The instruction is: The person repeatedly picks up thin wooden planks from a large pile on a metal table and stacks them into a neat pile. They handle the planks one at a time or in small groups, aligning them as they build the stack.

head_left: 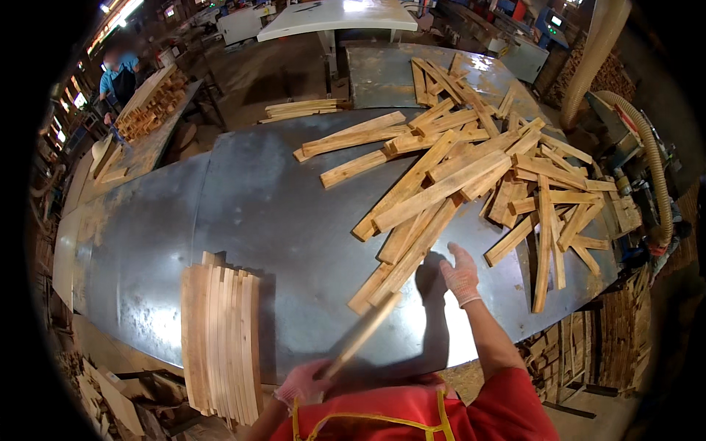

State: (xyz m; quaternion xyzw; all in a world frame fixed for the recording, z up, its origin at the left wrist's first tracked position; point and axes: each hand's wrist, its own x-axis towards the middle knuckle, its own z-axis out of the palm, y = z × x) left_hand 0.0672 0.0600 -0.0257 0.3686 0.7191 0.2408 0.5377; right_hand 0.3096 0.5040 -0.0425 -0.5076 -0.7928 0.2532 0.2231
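Observation:
My left hand (304, 382), in a pale pink work glove, is closed round the near end of a wooden slat (364, 334). The slat slants up and away over the metal table, its far end close to the loose pile. My right hand (460, 275), gloved alike, reaches over the table with fingers apart and nothing in them. Just beyond it lies a jumbled pile of wooden slats (448, 180). Left of my left hand, a neat row of slats (220, 338) stands packed side by side at the table's near edge.
The metal-topped table (294, 213) spreads beneath everything. At far left a person (121, 77) stands by a bench with stacked wood (151, 110). A white table (338, 18) stands at the back. On the right hangs a ribbed hose (651, 147); scrap wood (596, 353) lies below.

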